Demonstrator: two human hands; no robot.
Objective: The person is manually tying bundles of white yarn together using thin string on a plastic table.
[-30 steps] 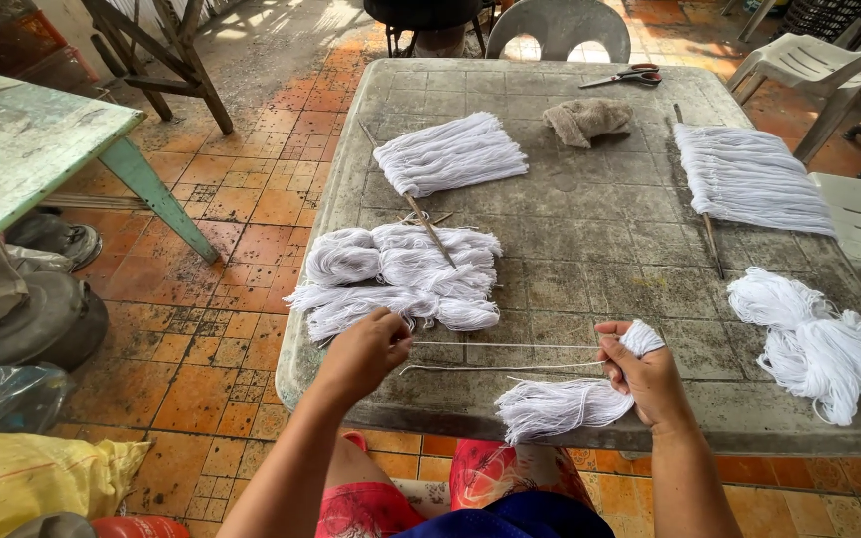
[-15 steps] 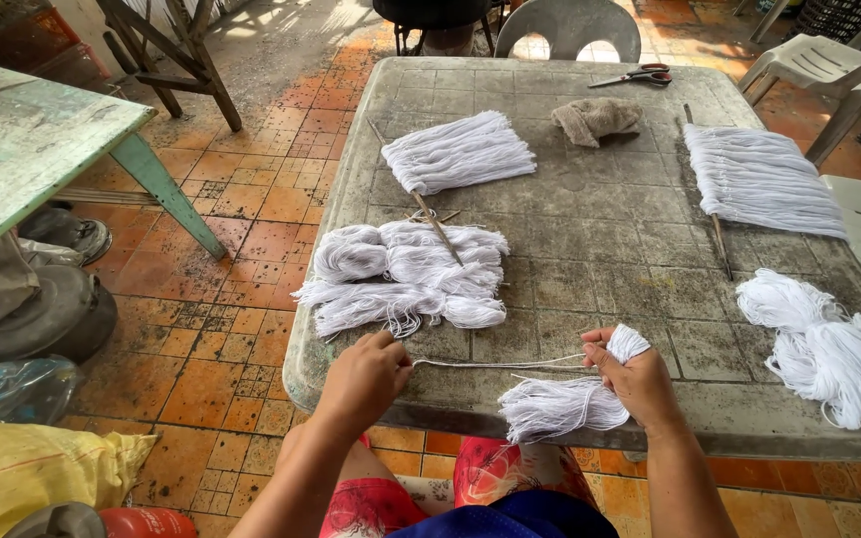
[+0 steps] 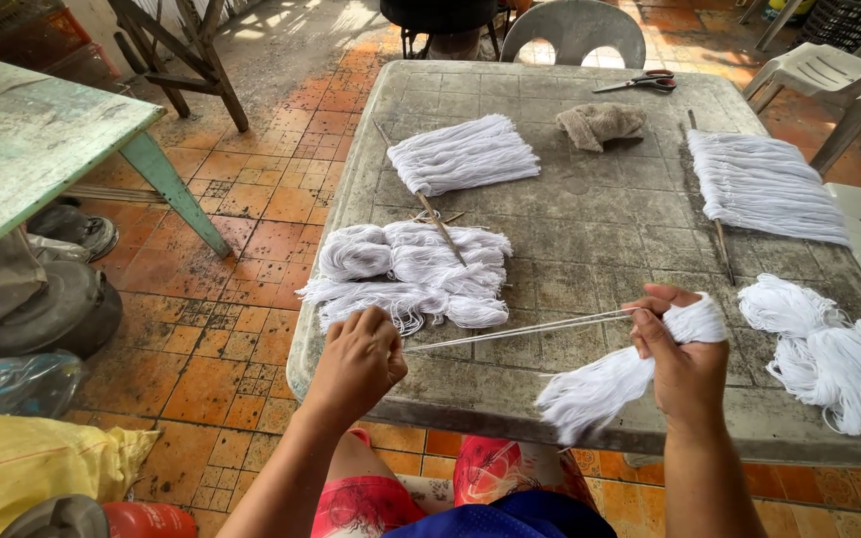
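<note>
While the right hand closed its fingers around a white yarn bundle, the left hand pinched the other end of a taut strand. That strand ran crosswise between the hands, just nearer than the yarn heap on the counter, its bundle end at the right hand.

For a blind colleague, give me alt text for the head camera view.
Two hands stretch white strands taut: the left hand pinches one end, the right hand holds a white thread bundle. More bundles and scissors lie on a grey table.

Left hand hides the strands' end.
</note>
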